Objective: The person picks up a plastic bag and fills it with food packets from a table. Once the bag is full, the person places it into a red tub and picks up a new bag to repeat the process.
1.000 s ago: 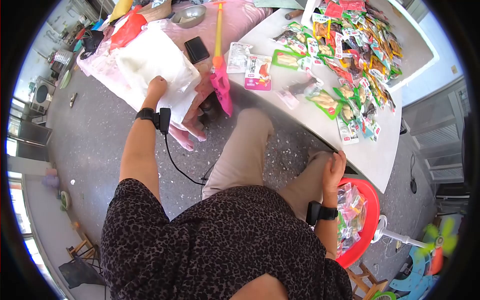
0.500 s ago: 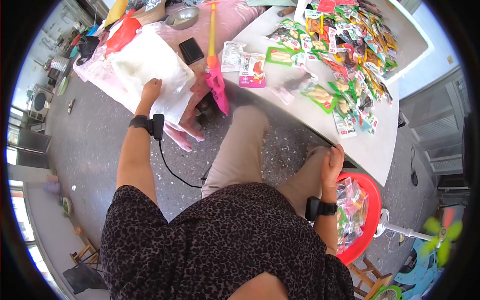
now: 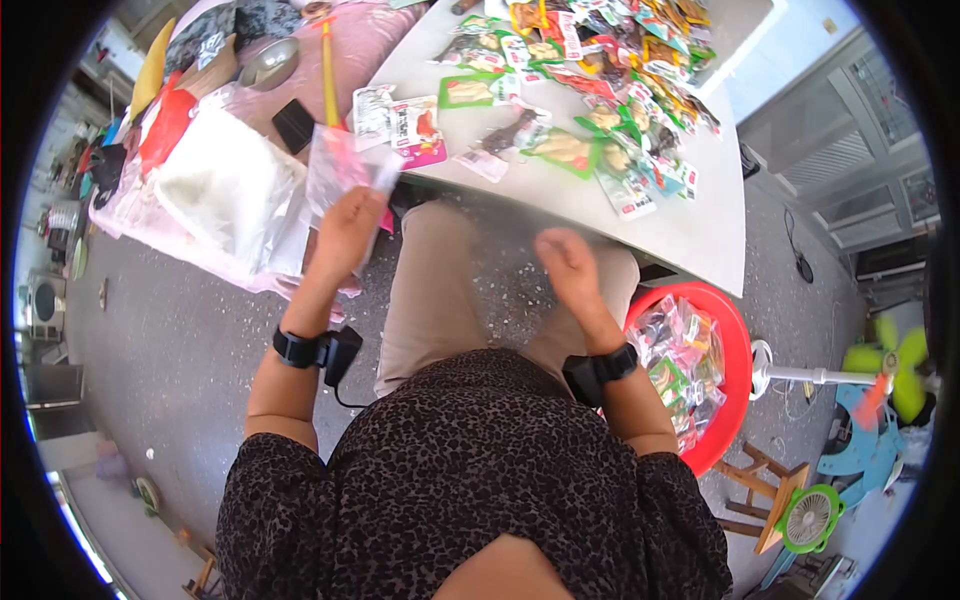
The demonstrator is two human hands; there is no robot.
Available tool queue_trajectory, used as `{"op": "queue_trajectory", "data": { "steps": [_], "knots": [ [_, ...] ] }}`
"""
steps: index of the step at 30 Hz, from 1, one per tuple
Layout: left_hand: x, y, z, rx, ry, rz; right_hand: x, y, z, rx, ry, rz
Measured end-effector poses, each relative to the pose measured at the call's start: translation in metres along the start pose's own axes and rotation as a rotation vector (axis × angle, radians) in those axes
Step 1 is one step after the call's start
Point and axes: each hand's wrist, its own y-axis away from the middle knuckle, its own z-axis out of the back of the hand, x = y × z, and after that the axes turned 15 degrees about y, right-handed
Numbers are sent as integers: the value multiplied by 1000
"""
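A clear bag [image 3: 336, 163] is showing thin, shiny plastic. The food packets [image 3: 565, 150] are shining too, with slick plastic skins. The white desk [image 3: 692, 238] is looking smooth. The red tub [image 3: 738, 345] is showing smooth plastic, and the bowl [image 3: 270, 64] is gleaming like grey metal. The stool [image 3: 790, 482] is showing plain wood. The shirt [image 3: 460, 470] and the pants [image 3: 430, 290] are looking like soft, dull cloth. The floor [image 3: 200, 350] is looking smooth.

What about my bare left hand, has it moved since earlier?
Yes, rightward: your left hand went from left of the black rectangular object to its right.
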Motion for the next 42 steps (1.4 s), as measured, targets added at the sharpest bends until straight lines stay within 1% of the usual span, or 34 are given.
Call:
{"op": "queue_trajectory", "data": {
  "steps": [1,3,6,8,11,14,17,20,23,27,29,32,35,36,38,39,42],
  "knots": [
    [8,6,-18,85,-22,-46,6,-1,-9,38,-1,38],
    [12,19,-50,190,93,9,1,1,-31,173,-189,-132],
    [11,36,-84,313,176,76,22,5,-41,344,-391,-345],
    [16,40,-95,392,242,108,23,6,-43,357,-434,-368],
    [40,38,-104,451,286,123,20,8,-44,360,-447,-421],
    [23,40,-101,552,61,161,8,8,-46,358,-479,-470],
    [22,42,-103,517,88,125,5,7,-46,354,-496,-491],
    [29,45,-112,362,307,173,9,6,-42,312,-469,-447],
    [21,48,-114,260,128,-33,13,4,-40,279,-365,-358],
    [7,50,-114,317,4,-97,5,4,-49,172,-221,-146],
    [15,47,-115,343,-15,-90,6,5,-48,184,-222,-154],
    [14,49,-116,358,189,-42,8,5,-42,223,-238,-192],
    [38,46,-119,378,324,19,10,5,-37,288,-238,-248],
    [36,45,-118,372,261,-9,11,6,-36,314,-234,-268],
    [29,45,-117,358,135,-63,11,8,-40,254,-257,-228],
    [30,45,-118,359,122,-94,12,9,-41,226,-270,-208],
    [35,46,-117,355,85,-145,12,8,-40,221,-127,-134]
  ]
}}
